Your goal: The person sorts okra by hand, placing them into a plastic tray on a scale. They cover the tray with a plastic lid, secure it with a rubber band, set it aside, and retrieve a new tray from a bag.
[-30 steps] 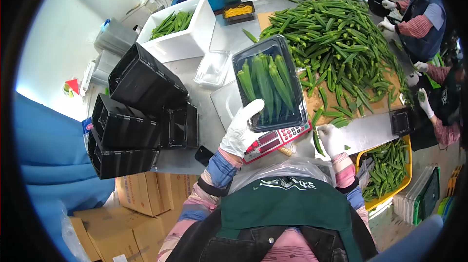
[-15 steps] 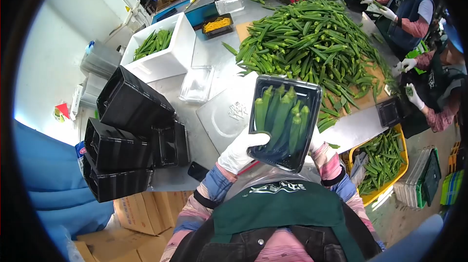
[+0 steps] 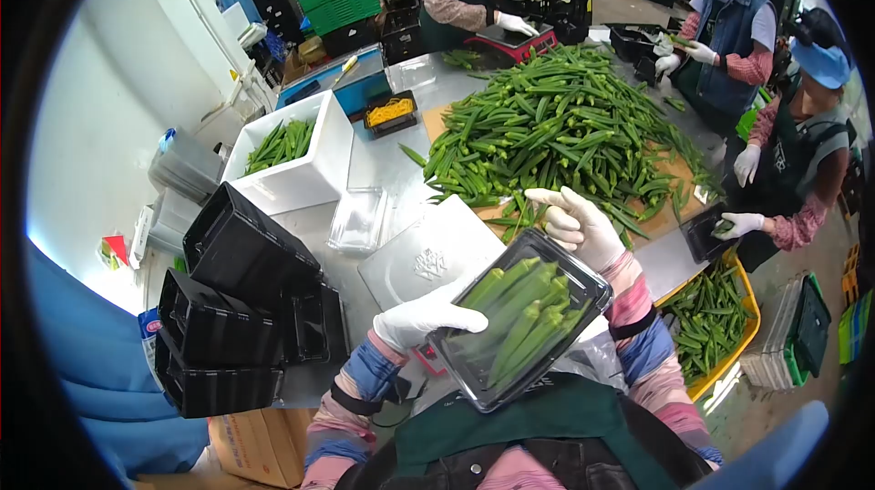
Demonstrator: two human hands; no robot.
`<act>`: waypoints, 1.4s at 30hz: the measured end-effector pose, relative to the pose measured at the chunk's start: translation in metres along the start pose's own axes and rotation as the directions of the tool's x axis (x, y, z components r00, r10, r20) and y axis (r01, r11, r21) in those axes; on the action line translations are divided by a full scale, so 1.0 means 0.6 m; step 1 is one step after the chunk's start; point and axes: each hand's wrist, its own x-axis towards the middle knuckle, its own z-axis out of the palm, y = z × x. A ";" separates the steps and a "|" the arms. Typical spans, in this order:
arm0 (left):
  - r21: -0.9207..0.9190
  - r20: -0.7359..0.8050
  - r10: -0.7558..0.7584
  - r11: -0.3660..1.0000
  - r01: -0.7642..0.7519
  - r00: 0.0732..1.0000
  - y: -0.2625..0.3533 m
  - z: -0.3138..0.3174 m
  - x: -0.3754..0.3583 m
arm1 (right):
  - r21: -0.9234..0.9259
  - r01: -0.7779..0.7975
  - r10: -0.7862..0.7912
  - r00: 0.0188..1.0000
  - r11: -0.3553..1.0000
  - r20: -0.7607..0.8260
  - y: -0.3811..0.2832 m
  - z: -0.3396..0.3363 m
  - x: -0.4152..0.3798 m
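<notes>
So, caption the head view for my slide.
Left hand holds a black tray of okra; right hand is by the okra pile.

Metal table (image 3: 387,162) — white box (image 3: 314,175), scale (image 3: 424,257)

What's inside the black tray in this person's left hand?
Several green okra pods lie roughly side by side in the black tray, seemingly under a clear cover. The pods hide whatever lies beneath them, and the left hand covers part of one edge.
</notes>
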 end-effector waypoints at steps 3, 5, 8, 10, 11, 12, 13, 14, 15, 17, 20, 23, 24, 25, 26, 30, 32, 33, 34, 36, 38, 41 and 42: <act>0.100 0.005 0.044 0.994 -0.044 0.999 0.034 0.019 -0.002 | -0.491 0.091 -0.083 0.996 0.867 0.038 -0.038 0.028 -0.012; 0.105 -0.012 0.025 0.994 -0.024 1.000 0.034 0.011 -0.011 | -0.650 0.167 -0.049 0.979 0.741 0.196 -0.068 0.021 -0.038; 0.074 -0.095 -0.016 0.997 0.023 0.995 0.010 -0.003 -0.032 | -0.791 -0.005 0.108 0.991 0.611 0.077 -0.098 0.070 -0.106; 0.015 -0.166 -0.028 0.999 0.031 0.986 -0.009 -0.004 -0.044 | -0.913 0.062 0.140 0.982 0.404 0.128 -0.091 0.106 -0.152; -0.013 -0.198 -0.021 1.000 0.018 0.980 -0.012 -0.002 -0.049 | -0.967 0.135 0.184 0.967 0.215 0.176 -0.087 0.124 -0.170; -0.042 -0.230 -0.015 0.999 0.005 0.973 -0.014 0.002 -0.055 | -0.959 0.185 0.220 0.947 0.215 0.233 -0.070 0.146 -0.185; -0.072 -0.261 -0.014 0.997 -0.005 0.965 -0.019 0.005 -0.060 | -0.947 0.233 0.254 0.924 0.220 0.287 -0.042 0.166 -0.192; -0.067 -0.290 -0.015 0.998 -0.004 0.957 -0.029 0.002 -0.060 | -0.927 0.279 0.296 0.890 0.250 0.347 -0.008 0.167 -0.183; -0.095 -0.306 -0.029 0.996 0.000 0.952 -0.032 -0.002 -0.057 | -0.904 0.318 0.335 0.851 0.286 0.405 0.031 0.158 -0.169; -0.145 -0.336 -0.053 0.989 0.004 0.940 -0.038 -0.011 -0.048 | -0.896 0.288 0.373 0.834 0.337 0.408 0.073 0.131 -0.143; -0.224 -0.463 0.025 0.964 -0.144 0.886 -0.023 -0.026 -0.052 | -0.884 0.373 -0.103 0.928 0.282 0.359 0.037 0.111 -0.129; -0.237 -0.532 0.100 0.936 -0.261 0.841 0.007 -0.062 -0.041 | -0.899 0.114 -0.365 0.929 0.423 -0.054 0.006 0.066 -0.133; -0.281 -0.566 0.101 0.910 -0.306 0.818 0.010 -0.086 -0.030 | -0.841 0.030 -0.363 0.910 0.541 -0.201 0.001 0.053 -0.135; -0.319 -0.600 0.099 0.880 -0.351 0.794 0.012 -0.116 -0.014 | -0.759 -0.046 -0.340 0.875 0.649 -0.345 -0.003 0.042 -0.136; -0.335 -0.605 0.107 0.864 -0.375 0.789 0.023 -0.145 0.004 | -0.745 -0.043 -0.344 0.868 0.666 -0.357 0.004 0.018 -0.138; -0.384 -0.626 0.144 0.798 -0.464 0.766 0.032 -0.319 0.103 | -0.661 -0.143 -0.252 0.849 0.737 -0.465 0.043 -0.044 -0.136; -0.335 -0.680 0.151 0.806 -0.488 0.717 0.042 -0.396 0.159 | -0.603 -0.178 -0.191 0.847 0.778 -0.497 0.065 -0.078 -0.132; -0.289 -0.706 0.168 0.818 -0.497 0.688 0.050 -0.432 0.190 | -0.575 -0.189 -0.153 0.856 0.796 -0.493 0.069 -0.094 -0.130; -0.302 -0.722 0.121 0.830 -0.468 0.681 0.059 -0.473 0.221 | -0.598 -0.193 -0.165 0.856 0.778 -0.491 0.073 -0.104 -0.124; -0.288 -0.700 0.135 0.846 -0.449 0.702 0.070 -0.554 0.282 | -0.560 -0.246 -0.130 0.827 0.791 -0.547 0.074 -0.112 -0.112; -0.218 -0.691 0.153 0.888 -0.406 0.707 0.079 -0.633 0.345 | -0.517 -0.346 -0.069 0.778 0.783 -0.624 0.068 -0.126 -0.102; -0.211 -0.635 0.197 0.886 -0.413 0.747 0.117 -0.685 0.409 | -0.517 -0.303 -0.127 0.757 0.801 -0.641 0.069 -0.158 -0.090; -0.136 -0.603 0.328 0.856 -0.499 0.727 0.127 -0.674 0.423 | -0.502 -0.361 -0.098 0.729 0.786 -0.678 0.060 -0.160 -0.086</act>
